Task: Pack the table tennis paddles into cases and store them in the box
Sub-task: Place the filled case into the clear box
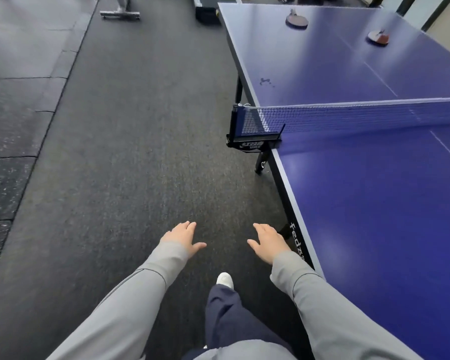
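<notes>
While both arms in grey sleeves reach forward over the dark floor [130,141], neither hand holds anything: the left hand [182,236] has its fingers straight and lightly spread, thumb out to the side, and the right hand [269,241] mirrors it, fingers relaxed and extended, close to the long left edge of the blue table tennis table [374,203] but not touching it. Below the hands a white shoe [225,279] and a dark trouser leg [231,315] show over the floor.

That floor runs as a wide open strip along the table's left edge, from the person up to the far end of the room. Paler speckled mats [13,105] border the strip on its left. At the far end stand a metal frame [120,11] and a dark object [205,9] just off the table's far left corner (too cut off to tell what it is).

Across the table stretches the net [361,116], clamped to the left edge by a black post [247,136]. Beyond the net, on the far half, lie two paddles well apart from each other: a dark paddle [296,20] near the far edge, and a paddle with a red face [378,37] further right, nearer the right edge. Both lie flat on the bare tabletop, uncased.
</notes>
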### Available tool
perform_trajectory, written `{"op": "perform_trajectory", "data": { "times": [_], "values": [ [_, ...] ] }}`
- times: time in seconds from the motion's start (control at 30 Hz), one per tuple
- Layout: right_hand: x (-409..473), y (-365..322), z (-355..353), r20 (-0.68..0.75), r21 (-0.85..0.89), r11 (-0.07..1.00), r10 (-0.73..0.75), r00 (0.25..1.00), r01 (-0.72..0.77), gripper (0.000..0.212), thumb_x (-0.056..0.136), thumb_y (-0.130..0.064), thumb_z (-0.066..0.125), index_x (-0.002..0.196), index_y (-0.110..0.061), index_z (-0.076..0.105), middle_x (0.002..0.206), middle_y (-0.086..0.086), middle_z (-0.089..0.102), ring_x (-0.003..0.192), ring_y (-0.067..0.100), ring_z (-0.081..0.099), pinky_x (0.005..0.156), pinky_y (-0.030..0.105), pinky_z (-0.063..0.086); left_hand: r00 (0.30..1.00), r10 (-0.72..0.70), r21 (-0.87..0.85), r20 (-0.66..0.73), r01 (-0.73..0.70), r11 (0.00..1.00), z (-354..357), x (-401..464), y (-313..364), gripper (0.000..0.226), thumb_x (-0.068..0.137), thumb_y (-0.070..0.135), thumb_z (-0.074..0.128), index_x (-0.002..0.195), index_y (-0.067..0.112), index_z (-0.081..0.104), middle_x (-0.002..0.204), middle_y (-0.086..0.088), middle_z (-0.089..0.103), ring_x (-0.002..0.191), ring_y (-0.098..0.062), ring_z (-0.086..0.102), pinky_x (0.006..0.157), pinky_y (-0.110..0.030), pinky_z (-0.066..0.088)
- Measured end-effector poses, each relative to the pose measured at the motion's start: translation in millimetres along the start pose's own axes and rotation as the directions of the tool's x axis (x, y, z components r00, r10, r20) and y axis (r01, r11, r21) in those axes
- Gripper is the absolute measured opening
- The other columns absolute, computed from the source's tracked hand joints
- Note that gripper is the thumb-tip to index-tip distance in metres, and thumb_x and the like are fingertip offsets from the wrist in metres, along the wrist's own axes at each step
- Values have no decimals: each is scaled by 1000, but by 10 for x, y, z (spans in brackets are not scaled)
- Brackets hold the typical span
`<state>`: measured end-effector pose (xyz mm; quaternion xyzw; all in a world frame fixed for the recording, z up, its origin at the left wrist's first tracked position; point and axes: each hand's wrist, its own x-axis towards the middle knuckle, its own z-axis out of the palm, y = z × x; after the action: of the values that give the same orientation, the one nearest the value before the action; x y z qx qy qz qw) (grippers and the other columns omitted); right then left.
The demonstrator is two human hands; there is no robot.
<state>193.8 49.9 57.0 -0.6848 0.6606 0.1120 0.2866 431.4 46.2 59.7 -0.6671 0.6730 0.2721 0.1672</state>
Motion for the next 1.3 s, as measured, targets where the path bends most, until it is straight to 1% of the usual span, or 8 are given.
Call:
{"op": "perform_trajectory", "data": {
  "times": [0.13,0.3,0.43,0.6,0.83,1.0,1.13,1.3],
  "values": [
    [540,0,-253,53,-5,1000,-17,998,18,60,100,-40,40,150,-11,22,154,6,28,143,22,23,115,37,24,997,-47,38,60,45,998,-329,479,-4,78,90,58,46,151,21,15,158,3,17,144,-16,20,113,-38,28],
    [1153,-88,-679,77,-37,997,-69,995,72,61,100,-41,39,150,-11,22,154,7,28,143,23,23,116,39,24,998,-57,13,36,57,998,-830,1062,21,75,90,58,45,150,21,17,156,3,23,142,-17,25,109,-38,31],
    [1618,-319,-985,90,-86,991,-96,991,104,58,99,-41,40,148,-12,27,150,8,34,139,26,30,112,41,29,997,-60,9,39,60,998,-1165,1465,-67,73,90,58,46,149,21,21,152,2,30,138,-20,33,105,-39,35],
    [2307,-804,-1236,145,-117,986,-100,984,118,54,99,-42,39,144,-14,32,143,10,42,133,29,37,107,44,34,994,-74,-1,76,74,997,-1542,2087,-460,73,90,59,45,148,21,23,148,-2,37,135,-23,37,105,-40,38],
    [3332,-1809,-1627,144,-56,997,-45,989,54,53,99,-41,39,145,-15,32,143,10,42,133,30,37,107,44,34,997,-39,11,66,38,999,-2370,3153,-1317,69,89,60,44,144,22,29,143,-2,42,131,-24,41,99,-41,41],
    [3967,-2413,-1989,114,-11,1000,-23,993,24,52,99,-40,40,145,-15,32,143,9,43,132,29,38,107,44,35,998,-6,37,60,4,999,-2997,3807,-1794,70,89,61,43,145,22,27,145,-1,39,132,-23,39,99,-41,41],
    [4432,-2580,-2255,79,29,999,32,996,-34,52,99,-41,40,144,-16,33,142,9,43,132,29,38,107,45,35,996,27,70,81,-33,997,-3364,4258,-1955,70,89,61,44,145,21,28,144,-3,39,131,-25,40,100,-42,40],
    [5011,-2483,-2490,87,105,983,145,986,-154,50,99,-41,42,142,-16,36,141,10,44,132,30,39,106,45,34,991,68,113,119,-82,990,-3699,4858,-1941,66,91,59,42,143,20,31,141,-3,43,130,-24,41,100,-41,41]
  ]
}}
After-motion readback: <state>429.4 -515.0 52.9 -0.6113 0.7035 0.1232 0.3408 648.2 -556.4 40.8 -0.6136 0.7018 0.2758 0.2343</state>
